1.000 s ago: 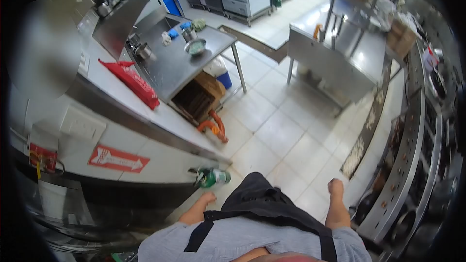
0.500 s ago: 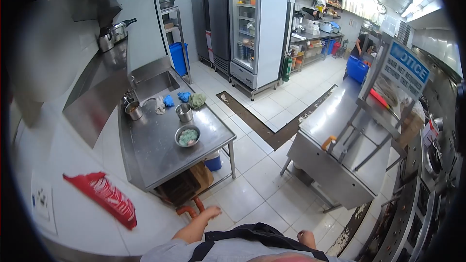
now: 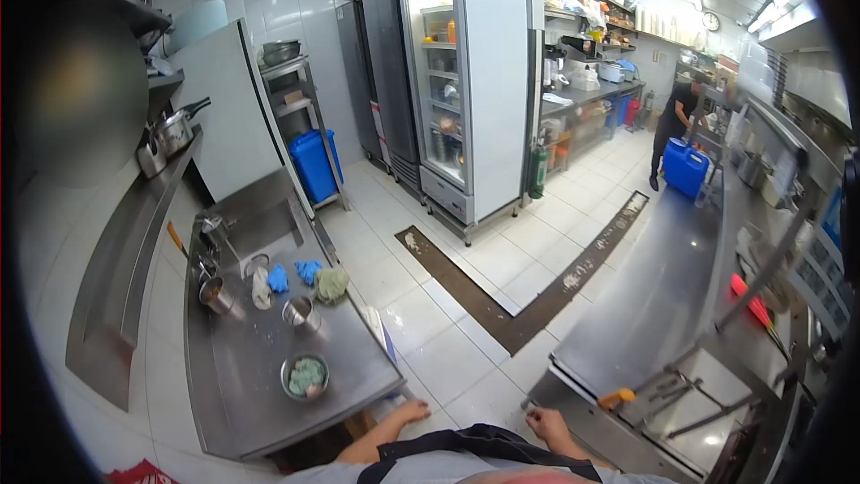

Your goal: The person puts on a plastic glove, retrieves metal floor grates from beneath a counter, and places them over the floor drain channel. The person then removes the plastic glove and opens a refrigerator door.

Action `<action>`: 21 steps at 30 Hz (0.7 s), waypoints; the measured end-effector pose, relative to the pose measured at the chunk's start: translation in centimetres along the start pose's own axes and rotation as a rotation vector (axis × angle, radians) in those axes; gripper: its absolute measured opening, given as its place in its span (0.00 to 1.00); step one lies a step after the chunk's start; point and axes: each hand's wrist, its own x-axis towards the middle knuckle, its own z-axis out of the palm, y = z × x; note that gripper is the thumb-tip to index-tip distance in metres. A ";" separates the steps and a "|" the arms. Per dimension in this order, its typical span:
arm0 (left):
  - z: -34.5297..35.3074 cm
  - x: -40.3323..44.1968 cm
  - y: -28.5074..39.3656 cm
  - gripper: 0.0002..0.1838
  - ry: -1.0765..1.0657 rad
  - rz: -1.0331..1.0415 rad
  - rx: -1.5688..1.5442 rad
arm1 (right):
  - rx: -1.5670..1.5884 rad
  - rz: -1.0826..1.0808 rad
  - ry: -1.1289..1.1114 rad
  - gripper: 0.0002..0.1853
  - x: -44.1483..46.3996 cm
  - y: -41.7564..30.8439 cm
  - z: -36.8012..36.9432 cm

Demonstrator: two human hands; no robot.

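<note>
My left hand (image 3: pixel 411 412) is low in the view, beside the front right corner of the left steel table (image 3: pixel 260 336). Its fingers are loosely curled and nothing shows in them. My right hand (image 3: pixel 546 423) hangs near the end of the right steel counter (image 3: pixel 618 323), its fingers curled with nothing visible inside. Neither hand is seen touching anything. On the left table stands a steel bowl (image 3: pixel 305 377) with a green cloth-like bundle in it. Behind it are a steel pot (image 3: pixel 300 312), blue gloves (image 3: pixel 308 271) and a greenish cloth (image 3: pixel 331 286).
A glass-door fridge (image 3: pixel 439 90) stands ahead. An L-shaped dark channel (image 3: pixel 511 327) cuts through the white tile floor. A blue jerrycan (image 3: pixel 686 168) is at the right counter's far end, by a person in dark clothes (image 3: pixel 678 116). An orange handle (image 3: pixel 615 399) lies near my right side.
I have moved forward between the table and the counter, and the view has shifted. The red bag has slid almost out of view at lower left. The far person is now more visible.
</note>
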 end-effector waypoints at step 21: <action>-46.6 36.5 20.2 0.26 0.029 0.136 -0.409 | -0.292 0.299 -0.152 0.14 46.4 7.4 -7.9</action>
